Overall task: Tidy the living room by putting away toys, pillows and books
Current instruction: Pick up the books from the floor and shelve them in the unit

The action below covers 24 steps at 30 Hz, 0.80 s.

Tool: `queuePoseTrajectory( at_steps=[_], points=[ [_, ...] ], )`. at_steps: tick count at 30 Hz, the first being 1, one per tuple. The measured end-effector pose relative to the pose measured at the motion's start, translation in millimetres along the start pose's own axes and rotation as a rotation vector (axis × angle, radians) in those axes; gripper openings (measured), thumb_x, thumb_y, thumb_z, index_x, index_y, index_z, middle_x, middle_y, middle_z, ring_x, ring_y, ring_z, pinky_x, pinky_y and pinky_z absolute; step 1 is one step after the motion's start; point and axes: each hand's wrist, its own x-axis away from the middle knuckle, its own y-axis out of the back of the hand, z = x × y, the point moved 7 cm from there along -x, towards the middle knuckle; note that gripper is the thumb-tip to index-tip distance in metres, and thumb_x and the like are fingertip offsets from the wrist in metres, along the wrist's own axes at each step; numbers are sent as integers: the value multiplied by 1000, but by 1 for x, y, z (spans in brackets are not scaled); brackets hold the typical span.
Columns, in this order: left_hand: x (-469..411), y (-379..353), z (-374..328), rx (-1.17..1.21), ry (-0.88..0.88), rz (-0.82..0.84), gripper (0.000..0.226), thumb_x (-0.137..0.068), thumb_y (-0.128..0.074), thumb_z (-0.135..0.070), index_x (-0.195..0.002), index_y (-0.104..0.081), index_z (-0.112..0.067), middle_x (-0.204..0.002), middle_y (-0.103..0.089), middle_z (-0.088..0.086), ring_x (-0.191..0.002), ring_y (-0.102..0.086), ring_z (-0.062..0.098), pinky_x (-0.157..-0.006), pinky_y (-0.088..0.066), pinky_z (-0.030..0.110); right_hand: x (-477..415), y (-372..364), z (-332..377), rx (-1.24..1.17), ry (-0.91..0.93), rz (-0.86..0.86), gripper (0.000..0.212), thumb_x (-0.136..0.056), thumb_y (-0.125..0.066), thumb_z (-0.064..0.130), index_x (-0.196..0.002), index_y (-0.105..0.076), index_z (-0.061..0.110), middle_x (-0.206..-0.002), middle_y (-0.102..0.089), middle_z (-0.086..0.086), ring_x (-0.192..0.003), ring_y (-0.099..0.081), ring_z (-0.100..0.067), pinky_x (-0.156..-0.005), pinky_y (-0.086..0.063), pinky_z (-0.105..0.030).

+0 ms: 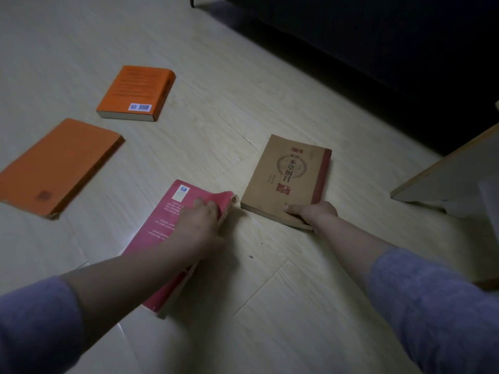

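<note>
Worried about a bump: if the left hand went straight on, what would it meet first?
The left hand would likely meet the brown book, just past the red book it holds.

We could not see the fingers of the right hand point(313, 211), out of sight beneath the near corner of the tan book point(286, 179). The left hand point(199, 225) and its forearm covered the middle of the red book point(162, 225), whose small print we could not read. The thin orange book point(56, 166) ran off the left edge, the pale panel point(453, 179) off the right, and the dark furniture point(378, 49) at the far right was lost in shadow.
</note>
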Motion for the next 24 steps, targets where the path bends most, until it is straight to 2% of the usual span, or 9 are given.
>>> queuePoseTrajectory(
  at_steps=[3, 5, 6, 10, 12, 15, 17, 20, 24],
  points=[
    [5, 11, 4, 100, -24, -28, 34, -73, -72, -26, -95, -47, -19, -90, -49, -2, -74, -49, 10, -55, -38, 21, 6, 3, 3, -109, 82, -42, 65, -67, -86, 32, -122, -58, 11, -120, -65, -6, -103, -64, -26, -87, -54, -34],
    [9, 23, 6, 159, -33, -48, 31, -74, -70, -22, -95, -48, -17, -87, -51, -1, -72, -49, 9, -52, -36, 20, 9, 9, 7, -153, 152, -47, 53, -74, -81, 25, -120, -58, 12, -116, -66, -3, -92, -65, -23, -69, -58, -34],
    [11, 29, 5, 187, -43, -55, 31, -75, -69, -22, -98, -50, -15, -88, -53, 1, -74, -51, 11, -52, -39, 21, 11, 15, 10, -145, 185, -57, 48, -78, -77, 23, -120, -58, 12, -115, -65, -3, -90, -64, -23, -64, -56, -31],
    [19, 51, -19, 249, -109, -109, 40, -77, -67, -22, -112, -58, -5, -103, -62, 12, -90, -60, 24, -74, -56, 38, 25, 53, 24, -142, 304, -170, 32, -80, -70, 19, -110, -62, 17, -110, -68, -4, -96, -64, -25, -84, -56, -41],
    [22, 64, -34, 352, -101, -138, 36, -77, -65, -23, -107, -60, -5, -100, -63, 12, -87, -62, 25, -72, -57, 38, 38, 74, 30, -118, 362, -228, 24, -80, -68, 19, -103, -64, 18, -100, -68, -1, -87, -63, -22, -72, -53, -32],
    [24, 73, -50, 641, -21, -108, 34, -69, -64, -29, -93, -65, -5, -90, -67, 14, -80, -65, 28, -69, -58, 40, 61, 104, 34, -85, 449, -303, 16, -81, -67, 20, -96, -66, 23, -85, -66, 6, -70, -58, -12, -53, -38, -22],
    [24, 60, -52, 974, 59, -7, 22, -74, -60, -16, -86, -66, 2, -91, -69, 22, -78, -68, 34, -66, -59, 42, 77, 118, 39, -70, 502, -352, 12, -81, -67, 23, -92, -66, 28, -79, -65, 13, -69, -61, -8, -55, -44, -23],
    [30, 23, -72, 1405, 165, 192, 23, -80, -49, 5, -98, -59, 15, -98, -67, 31, -81, -68, 40, -56, -56, 35, 102, 150, 38, -61, 597, -435, 17, -82, -65, 28, -94, -60, 39, -76, -64, 20, -76, -65, -8, -68, -56, -31],
    [28, -13, -79, 1523, 272, 171, 19, -78, -48, 9, -93, -59, 10, -91, -67, 25, -81, -67, 40, -54, -59, 39, 119, 171, 30, 24, 656, -519, 26, -82, -65, 30, -107, -67, 33, -74, -67, 13, -69, -61, -5, -65, -55, -30]
  ],
)
